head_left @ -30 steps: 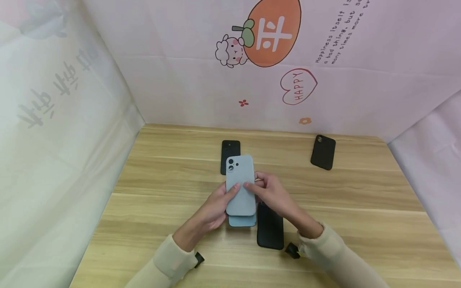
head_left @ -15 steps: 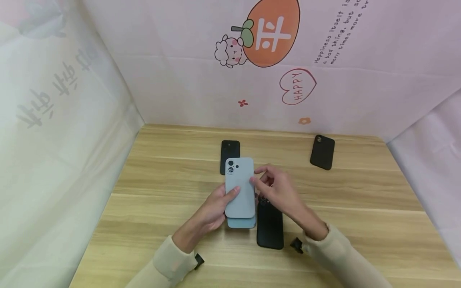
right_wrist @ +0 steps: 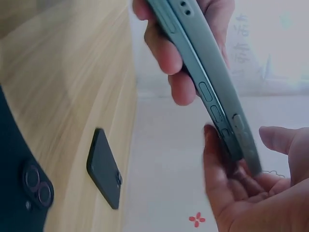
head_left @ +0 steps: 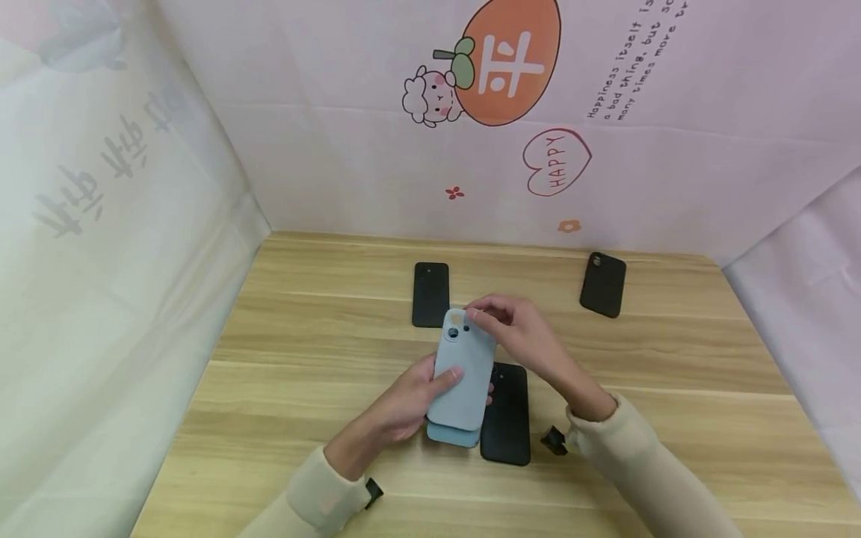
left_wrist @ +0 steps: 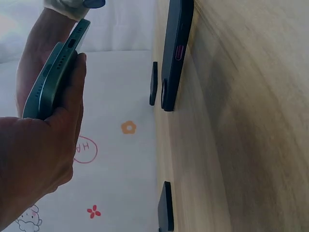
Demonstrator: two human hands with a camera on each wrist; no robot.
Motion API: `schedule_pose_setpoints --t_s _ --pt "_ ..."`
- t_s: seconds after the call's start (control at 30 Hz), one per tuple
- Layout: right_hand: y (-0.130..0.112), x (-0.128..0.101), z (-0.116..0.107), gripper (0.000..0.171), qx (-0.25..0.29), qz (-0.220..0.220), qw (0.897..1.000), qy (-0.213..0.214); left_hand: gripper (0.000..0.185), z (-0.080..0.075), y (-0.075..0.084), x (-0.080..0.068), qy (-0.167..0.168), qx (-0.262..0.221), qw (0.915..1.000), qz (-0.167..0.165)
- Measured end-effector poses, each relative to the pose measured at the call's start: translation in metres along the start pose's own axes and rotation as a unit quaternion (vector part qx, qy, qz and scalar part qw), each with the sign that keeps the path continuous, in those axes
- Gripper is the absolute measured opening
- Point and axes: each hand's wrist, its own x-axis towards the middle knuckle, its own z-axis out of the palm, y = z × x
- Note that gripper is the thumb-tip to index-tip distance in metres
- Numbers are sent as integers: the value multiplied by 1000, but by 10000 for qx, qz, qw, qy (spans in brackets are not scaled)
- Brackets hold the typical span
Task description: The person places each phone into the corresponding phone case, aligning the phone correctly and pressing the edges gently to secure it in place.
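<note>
**Blue case held over its phone, not yet seated**

A light wooden tabletop (head_left: 303,351) is seen, walled in by a pale pink printed backdrop (head_left: 377,149) with a cartoon orange and a "HAPPY" heart on it. Three dark phones or cases are laid flat on the wood: a black rectangular phone with a twin-lens camera (head_left: 506,415) just right of the hands, a second black phone-shaped slab (head_left: 430,294) beyond them, and a third black case (head_left: 602,284) well apart at the far right.

Above the table, near its middle, a pale blue soft-looking phone case (head_left: 463,373) is held tilted, camera cut-out uppermost, laid against a slightly darker blue phone (head_left: 452,435) whose lower edge shows beneath it. In the wrist views the two are seen edge-on as a thin stacked pair (right_wrist: 207,82), with side buttons and bottom ports visible. Whether any gap remains between them cannot be told.

The left hand (head_left: 410,400) is wrapped round the lower half of the pair, thumb pressed on the blue back. The right hand (head_left: 514,336) is curled at the top corner, its fingertips (head_left: 474,312) pinching the case's upper edge beside the camera cut-out.

As a judgement: the case appears chosen and roughly aligned with its phone, but the offset at the lower end suggests the fit is unfinished. Pressing the corners home seems to be what is left, and the three dark pieces on the table lie untouched
</note>
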Motion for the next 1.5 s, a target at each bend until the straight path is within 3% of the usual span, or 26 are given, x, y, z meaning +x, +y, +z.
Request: schedule_pose_setpoints --t_s 0.2,0.83,1.07,1.5 --pt "3 0 1 25 402 137 9988 -244 51 5 -1 -1 -217 221 9995 -34" --pt "1 -2 0 22 328 -61 9988 -357 56 6 0 -4 -358 138 9993 -46" --pt "2 -5 0 19 322 -77 9979 -549 60 9 1 -6 -26 298 9993 -209" --pt "13 -9 5 19 514 -74 9972 -529 61 11 -1 -6 181 492 9983 -259"
